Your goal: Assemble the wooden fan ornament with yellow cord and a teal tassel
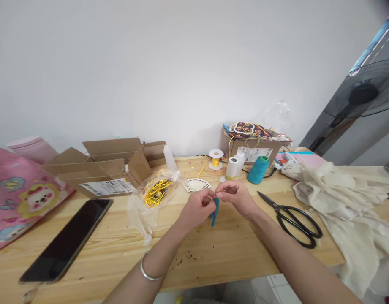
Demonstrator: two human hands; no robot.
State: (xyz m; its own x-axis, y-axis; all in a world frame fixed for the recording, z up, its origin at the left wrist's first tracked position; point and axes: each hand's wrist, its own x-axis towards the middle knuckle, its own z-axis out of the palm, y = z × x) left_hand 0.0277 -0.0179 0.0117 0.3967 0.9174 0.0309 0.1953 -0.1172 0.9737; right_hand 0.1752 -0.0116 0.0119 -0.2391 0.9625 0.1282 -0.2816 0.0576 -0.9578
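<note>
My left hand (198, 207) and my right hand (238, 197) meet above the table, both closed in a pinch. Between them hangs a small teal thread tassel (214, 214), its strands pointing down. The fingertips of both hands come together at its top, where any fine thread or cord is too small to make out. Just beyond the hands lies a fan-shaped wooden cutout (197, 184) with a twisted yellow cord (200, 172) at its upper edge. To the right of my right hand rest black-handled scissors (289, 217).
Behind the hands stand a yellow cord spool (216, 159), a white spool (231, 167) and a teal thread cone (259, 169). A plastic bag of yellow cord (158, 192), an open carton (96, 169) and a phone (67, 240) are left. Cream fabric (349, 198) covers the right side.
</note>
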